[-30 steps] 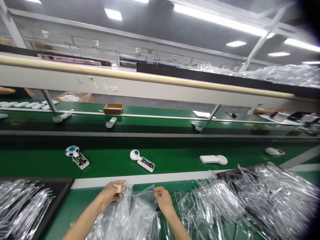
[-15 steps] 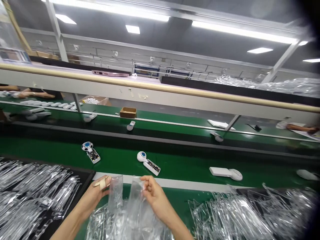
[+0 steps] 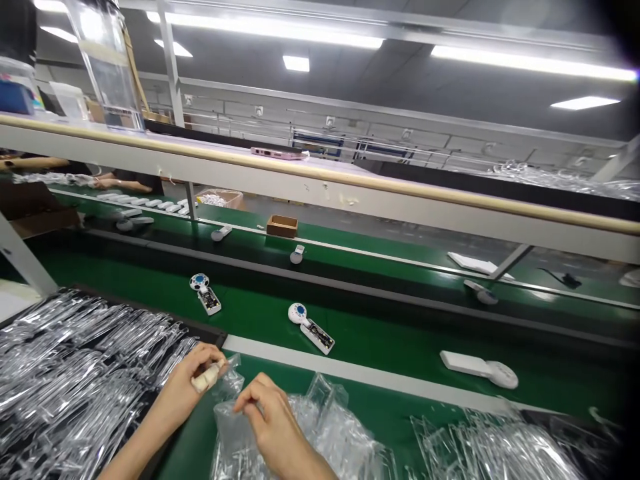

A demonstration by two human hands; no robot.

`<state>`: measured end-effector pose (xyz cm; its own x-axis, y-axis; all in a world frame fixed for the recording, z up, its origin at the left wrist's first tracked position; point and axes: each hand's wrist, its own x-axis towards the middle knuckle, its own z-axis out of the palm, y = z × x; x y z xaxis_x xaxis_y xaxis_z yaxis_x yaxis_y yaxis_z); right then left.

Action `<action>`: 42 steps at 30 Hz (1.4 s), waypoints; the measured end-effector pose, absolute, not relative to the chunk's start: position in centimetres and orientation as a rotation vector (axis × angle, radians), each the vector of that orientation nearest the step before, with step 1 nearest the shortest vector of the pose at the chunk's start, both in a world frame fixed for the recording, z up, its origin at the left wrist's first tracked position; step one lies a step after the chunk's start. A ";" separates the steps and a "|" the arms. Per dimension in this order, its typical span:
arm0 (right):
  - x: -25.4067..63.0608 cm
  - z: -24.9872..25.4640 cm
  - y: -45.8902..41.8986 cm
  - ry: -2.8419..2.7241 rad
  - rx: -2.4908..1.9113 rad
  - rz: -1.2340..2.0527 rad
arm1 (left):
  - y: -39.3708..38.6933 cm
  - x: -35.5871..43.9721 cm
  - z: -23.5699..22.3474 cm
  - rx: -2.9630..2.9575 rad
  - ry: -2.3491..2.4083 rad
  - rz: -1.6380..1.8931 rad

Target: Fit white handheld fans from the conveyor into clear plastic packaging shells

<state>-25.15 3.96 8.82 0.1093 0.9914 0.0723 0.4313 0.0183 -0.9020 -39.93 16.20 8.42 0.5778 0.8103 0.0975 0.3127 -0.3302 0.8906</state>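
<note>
My left hand (image 3: 193,380), with pale tape around a finger, pinches a crumpled clear plastic sleeve (image 3: 231,381). To its right, my right hand (image 3: 273,417) has its thumb and fingers closed on the top edge of another clear plastic sleeve (image 3: 231,427), which hangs down below the fingers. Beneath both hands lies a loose pile of clear plastic sleeves (image 3: 325,433) on the green surface. Beyond the hands, a white device with a round blue-marked head and exposed circuit board (image 3: 313,330) rests on the green belt, with a football-patterned one (image 3: 205,293) farther left.
Rows of clear plastic pieces (image 3: 90,373) fill a black tray at left; more clear plastic pieces (image 3: 485,447) lie at right. A closed white device (image 3: 480,368) sits on the belt (image 3: 390,340). A shelf rail (image 3: 400,197) crosses overhead. Another person's hands (image 3: 107,181) are at far left.
My view has swung left. The two sleeves, held up side by side before, are now lower; the left one looks crumpled. My right hand has turned over, fingers pointing left.
</note>
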 end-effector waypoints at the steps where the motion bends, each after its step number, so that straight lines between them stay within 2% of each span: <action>1: -25.3 8.7 4.0 -1.433 -1.539 0.818 | 16.2 -40.0 8.6 1.848 0.937 0.706; 8: -25.5 9.1 4.5 -1.290 -1.579 0.836 | 15.6 -40.1 9.3 1.630 0.973 0.781; 14: -27.1 9.9 6.0 -1.111 -1.583 0.668 | 14.0 -39.6 7.1 1.299 0.765 0.651; 18: -27.3 11.0 6.3 -1.177 -1.556 0.619 | 13.7 -39.3 6.6 1.406 0.873 0.626; 21: -23.6 10.9 5.2 -1.188 -1.828 0.659 | 13.8 -39.4 6.5 1.402 0.998 0.589; 26: -13.3 5.5 1.6 -0.780 -2.475 0.668 | 13.7 -39.3 3.9 1.370 1.032 0.461; 29: -10.6 1.2 -0.1 -0.675 -2.618 0.744 | 13.2 -37.7 2.3 1.532 0.981 0.331; 35: -10.8 -2.3 -0.9 -0.707 -2.442 0.734 | 12.6 -30.9 1.9 2.256 0.801 -0.142; 42: -9.5 0.3 -0.9 -0.632 -1.893 0.777 | 13.2 -27.3 0.1 2.439 0.762 -0.266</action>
